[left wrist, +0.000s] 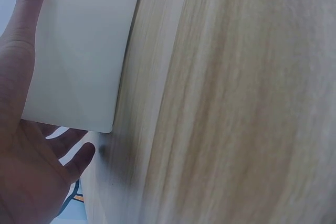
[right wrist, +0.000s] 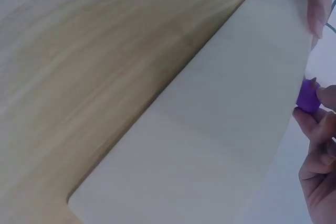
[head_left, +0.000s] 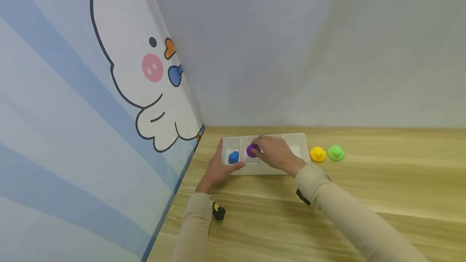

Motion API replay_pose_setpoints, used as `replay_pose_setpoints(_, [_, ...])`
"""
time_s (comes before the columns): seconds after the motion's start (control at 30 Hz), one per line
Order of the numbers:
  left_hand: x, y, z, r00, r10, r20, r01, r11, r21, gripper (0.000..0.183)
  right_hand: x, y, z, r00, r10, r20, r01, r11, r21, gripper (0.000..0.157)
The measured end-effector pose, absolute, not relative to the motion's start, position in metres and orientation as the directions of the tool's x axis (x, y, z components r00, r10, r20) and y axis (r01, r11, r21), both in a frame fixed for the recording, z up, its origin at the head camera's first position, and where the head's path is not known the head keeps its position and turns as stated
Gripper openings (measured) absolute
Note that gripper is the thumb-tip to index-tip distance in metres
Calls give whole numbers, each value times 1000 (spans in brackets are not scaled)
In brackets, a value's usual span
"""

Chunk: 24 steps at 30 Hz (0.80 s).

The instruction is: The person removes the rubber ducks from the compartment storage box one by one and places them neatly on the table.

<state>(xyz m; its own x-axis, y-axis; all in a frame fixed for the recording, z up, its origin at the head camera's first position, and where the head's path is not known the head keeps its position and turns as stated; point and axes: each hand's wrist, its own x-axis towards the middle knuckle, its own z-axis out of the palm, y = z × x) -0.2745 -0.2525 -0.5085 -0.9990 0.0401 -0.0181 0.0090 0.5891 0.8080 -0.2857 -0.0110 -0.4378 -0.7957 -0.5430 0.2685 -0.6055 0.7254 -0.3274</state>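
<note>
A white divided box (head_left: 267,168) stands on the wooden table near the wall. My left hand (head_left: 217,169) holds its left end, with the thumb along the front rim and the fingers around the side. Inside the left compartment is a blue toy duck (head_left: 234,157). Over the middle compartment, my right hand (head_left: 275,151) pinches a purple toy duck (head_left: 250,151) between thumb and fingers. From the right wrist, the purple duck (right wrist: 307,97) shows just above the rim, its lower part hidden by the box wall. The right compartment is partly covered by the right hand.
A yellow toy duck (head_left: 318,154) and a green toy duck (head_left: 336,153) sit side by side on the table (head_left: 393,181), right of the box. A grey wall (head_left: 291,51) rises behind, and a cartoon-printed panel (head_left: 109,132) stands at the left.
</note>
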Motion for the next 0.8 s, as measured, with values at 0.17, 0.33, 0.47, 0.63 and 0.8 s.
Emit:
replay_pose_setpoints(0.17, [-275,-253,-507,-999,43,-15,13,585,811,132,-281,-8,-427,-791,-548,271,-611,715,-339,27])
replay_pose_setpoints(0.33, [-274,-253,-507,-999,47,-8,21,587,809,133,-277,0,-419,-789,-550,273,-614,712,-340,27])
replay_pose_setpoints(0.47, [-274,-252,-506,-999,33,-9,12,592,806,133,-278,9,-421,-793,-542,277,-609,720,-334,28])
replay_pose_setpoints(0.63, [-273,-251,-506,-1000,29,-10,9,592,806,134,-279,21,-425,-793,-535,292,-609,722,-329,29])
replay_pose_setpoints(0.8, [-273,-251,-508,-999,31,-15,6,602,799,133,-279,34,-427,-801,-526,285,-598,721,-350,29])
